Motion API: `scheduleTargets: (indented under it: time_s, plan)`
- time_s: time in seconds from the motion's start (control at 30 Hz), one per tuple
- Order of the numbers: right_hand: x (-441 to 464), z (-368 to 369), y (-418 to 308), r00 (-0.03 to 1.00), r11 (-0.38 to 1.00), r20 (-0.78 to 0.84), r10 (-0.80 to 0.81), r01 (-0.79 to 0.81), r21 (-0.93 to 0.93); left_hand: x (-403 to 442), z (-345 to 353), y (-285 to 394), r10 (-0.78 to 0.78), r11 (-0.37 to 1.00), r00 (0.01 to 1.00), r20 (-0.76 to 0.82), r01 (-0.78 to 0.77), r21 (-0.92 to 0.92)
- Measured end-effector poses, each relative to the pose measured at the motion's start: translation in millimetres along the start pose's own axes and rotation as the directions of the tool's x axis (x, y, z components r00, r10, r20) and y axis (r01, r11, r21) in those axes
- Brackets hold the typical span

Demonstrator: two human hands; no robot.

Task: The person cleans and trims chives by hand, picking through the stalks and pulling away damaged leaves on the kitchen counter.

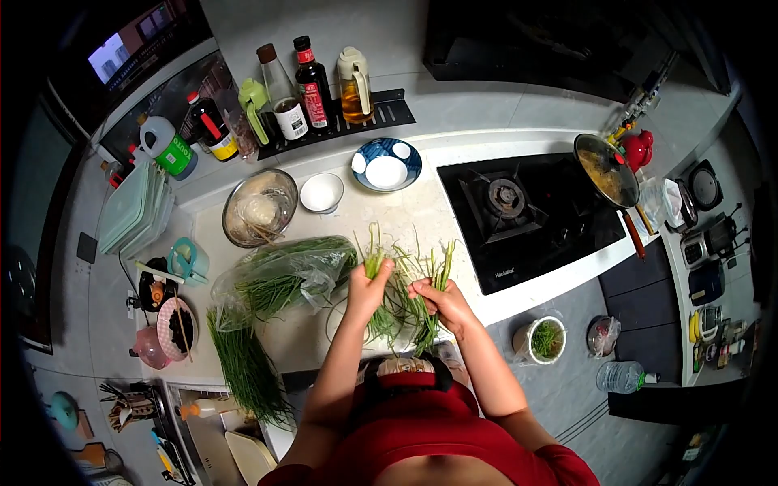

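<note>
Left hand (pixel 369 290): closed around a green bunch (pixel 374 266), pale ends upward, above the front edge of the counter (pixel 417 209). Right hand (pixel 447 308): thumb and fingers together on a second bunch (pixel 442 275), just beside the first, leafy ends hanging down. Left of the hands: clear bag (pixel 304 257), filled with long greens; loose greens (pixel 243 368), one pile, drooping past the counter edge. Behind the bag: metal bowl (pixel 230 215), pale contents; white bowl (pixel 322 209); blue dish (pixel 375 148), white pieces inside. To the right: black hob (pixel 494 263), carrying a lidded pan (pixel 600 166). Floor, right: white bin (pixel 521 348), green scraps within.
</note>
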State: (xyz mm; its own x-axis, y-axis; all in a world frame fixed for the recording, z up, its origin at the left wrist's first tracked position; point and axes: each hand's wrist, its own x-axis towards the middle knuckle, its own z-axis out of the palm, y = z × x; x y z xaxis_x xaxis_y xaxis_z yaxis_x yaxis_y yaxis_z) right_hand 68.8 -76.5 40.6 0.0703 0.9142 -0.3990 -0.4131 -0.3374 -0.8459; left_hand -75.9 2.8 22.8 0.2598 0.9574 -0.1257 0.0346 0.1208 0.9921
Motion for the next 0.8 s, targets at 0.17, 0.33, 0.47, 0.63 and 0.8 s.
scheduleTargets:
  time_s: [0.17, 0.33, 0.47, 0.63, 0.8]
  plan:
    - [1.4, -0.7, 0.7, 1.000, 1.000, 0.028, 0.007, -0.008, 0.005, 0.2, -2.1, 3.4, 0.063, 0.996, 0.978, 0.199, -0.074, 0.048]
    - [1.3, 3.9, 0.3, 1.000, 0.999, 0.003, 0.007, -0.008, 0.049, 3.1, 2.2, -9.3, 0.115, 0.993, 0.981, 0.157, -0.113, -0.023]
    - [4.4, 2.1, 3.9, 1.000, 1.000, 0.009, -0.018, 0.018, -0.020, -1.9, 4.5, 6.2, -0.015, 0.989, 0.983, 0.184, -0.013, 0.145]
    - [10.6, -2.8, 13.9, 0.997, 0.987, 0.066, -0.036, 0.046, -0.153, -7.2, 15.9, 8.5, 0.107, 0.976, 0.968, 0.227, -0.146, 0.161]
    - [1.5, 0.3, -2.4, 0.999, 0.997, 0.035, -0.012, 0.009, 0.072, -3.3, 6.1, 15.5, -0.006, 0.999, 0.998, 0.070, 0.009, -0.034]
